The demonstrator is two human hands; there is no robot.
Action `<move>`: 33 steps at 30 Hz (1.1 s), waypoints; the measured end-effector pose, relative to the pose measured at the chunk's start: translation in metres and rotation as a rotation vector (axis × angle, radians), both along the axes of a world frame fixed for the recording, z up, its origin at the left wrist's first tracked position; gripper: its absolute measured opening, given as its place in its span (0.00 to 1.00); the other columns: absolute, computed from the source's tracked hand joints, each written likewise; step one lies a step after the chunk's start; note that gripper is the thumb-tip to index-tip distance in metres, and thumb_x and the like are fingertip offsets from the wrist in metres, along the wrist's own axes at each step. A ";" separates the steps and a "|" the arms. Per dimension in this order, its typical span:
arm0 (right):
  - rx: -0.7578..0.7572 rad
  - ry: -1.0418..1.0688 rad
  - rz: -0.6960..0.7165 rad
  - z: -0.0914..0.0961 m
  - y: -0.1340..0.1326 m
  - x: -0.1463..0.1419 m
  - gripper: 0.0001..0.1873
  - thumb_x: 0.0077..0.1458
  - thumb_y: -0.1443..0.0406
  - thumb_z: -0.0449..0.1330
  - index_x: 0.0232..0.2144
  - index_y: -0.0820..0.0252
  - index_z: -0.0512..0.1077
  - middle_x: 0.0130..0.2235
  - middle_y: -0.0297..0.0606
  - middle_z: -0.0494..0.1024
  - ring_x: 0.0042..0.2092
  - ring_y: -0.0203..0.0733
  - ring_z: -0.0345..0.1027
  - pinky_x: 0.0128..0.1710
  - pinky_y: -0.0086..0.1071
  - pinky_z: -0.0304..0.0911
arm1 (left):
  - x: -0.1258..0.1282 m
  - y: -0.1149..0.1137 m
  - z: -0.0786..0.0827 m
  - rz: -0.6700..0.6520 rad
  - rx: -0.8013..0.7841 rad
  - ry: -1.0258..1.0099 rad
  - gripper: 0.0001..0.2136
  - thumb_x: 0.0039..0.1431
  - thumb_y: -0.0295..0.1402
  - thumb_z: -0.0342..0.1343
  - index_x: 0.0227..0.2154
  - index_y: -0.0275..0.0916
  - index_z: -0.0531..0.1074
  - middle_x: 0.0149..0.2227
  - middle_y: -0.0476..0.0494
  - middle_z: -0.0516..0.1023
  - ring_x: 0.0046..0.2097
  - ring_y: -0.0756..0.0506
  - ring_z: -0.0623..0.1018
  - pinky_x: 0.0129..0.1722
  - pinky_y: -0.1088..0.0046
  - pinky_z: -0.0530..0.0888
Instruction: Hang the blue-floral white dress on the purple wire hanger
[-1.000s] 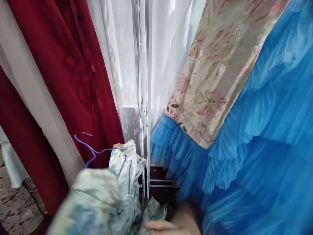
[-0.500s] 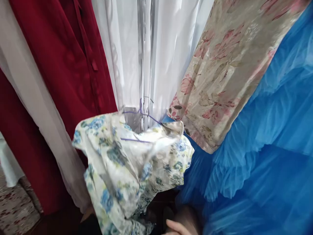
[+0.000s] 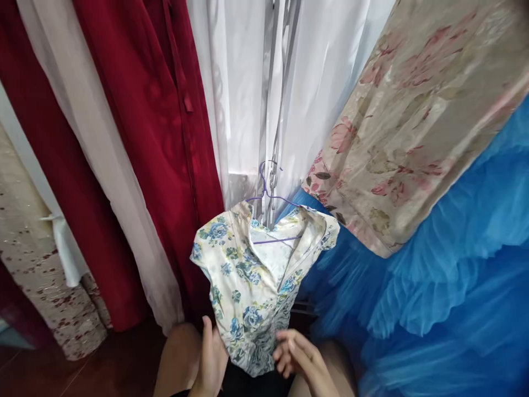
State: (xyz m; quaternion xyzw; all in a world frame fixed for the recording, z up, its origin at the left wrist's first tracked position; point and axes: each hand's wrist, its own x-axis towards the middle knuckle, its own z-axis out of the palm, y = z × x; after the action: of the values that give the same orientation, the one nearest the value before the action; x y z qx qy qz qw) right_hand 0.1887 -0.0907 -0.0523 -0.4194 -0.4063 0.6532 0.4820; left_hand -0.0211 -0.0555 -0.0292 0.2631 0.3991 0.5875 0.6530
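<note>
A white blouse with blue flowers [image 3: 252, 270] hangs on a thin purple wire hanger [image 3: 268, 193] in the middle, in front of grey ribbons and a white sheer curtain. What the hook rests on I cannot tell. My left hand [image 3: 212, 355] lies flat against the blouse's lower left edge, fingers stretched upward. My right hand [image 3: 295, 355] is at the lower right hem, with fingers apart and loosely bent, touching the cloth. Neither hand grips anything that I can see.
Dark red garments [image 3: 136, 138] and a pale sheer one [image 3: 95, 165] hang at the left. A beige floral fabric [image 3: 413, 121] and a blue tulle dress [image 3: 446, 286] crowd the right. A speckled beige cloth [image 3: 37, 259] hangs at far left above a dark wooden floor [image 3: 103, 369].
The blouse, bunched and carried low a second ago, has risen and now hangs spread on its hanger. Both hands have dropped to its lower hem. The view has shifted left.
</note>
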 end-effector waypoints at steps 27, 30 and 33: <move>0.189 -0.207 -0.120 0.036 0.027 -0.064 0.22 0.59 0.51 0.62 0.22 0.60 0.67 0.17 0.33 0.71 0.20 0.34 0.61 0.23 0.28 0.56 | 0.036 -0.003 -0.029 0.100 0.451 0.848 0.11 0.63 0.38 0.54 0.45 0.41 0.72 0.42 0.41 0.79 0.46 0.40 0.79 0.47 0.66 0.74; 0.206 -0.227 -0.176 0.055 0.034 -0.054 0.23 0.59 0.50 0.61 0.22 0.60 0.68 0.16 0.33 0.71 0.17 0.32 0.57 0.20 0.27 0.52 | 0.042 0.003 -0.016 0.040 0.525 0.933 0.10 0.67 0.37 0.50 0.30 0.41 0.69 0.32 0.46 0.75 0.37 0.44 0.77 0.40 0.70 0.72; 0.279 -0.249 -0.277 0.094 0.064 -0.043 0.21 0.58 0.52 0.62 0.21 0.60 0.69 0.15 0.32 0.70 0.16 0.30 0.54 0.18 0.26 0.49 | 0.036 0.011 -0.006 -0.032 0.616 1.025 0.10 0.67 0.34 0.48 0.29 0.41 0.66 0.31 0.46 0.73 0.37 0.44 0.75 0.41 0.70 0.70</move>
State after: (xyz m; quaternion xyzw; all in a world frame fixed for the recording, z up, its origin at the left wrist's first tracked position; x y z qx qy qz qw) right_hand 0.1456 -0.0264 0.0412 -0.4779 -0.4876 0.4615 0.5664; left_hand 0.0144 -0.0443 -0.0352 0.6961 0.4708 0.4644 0.2795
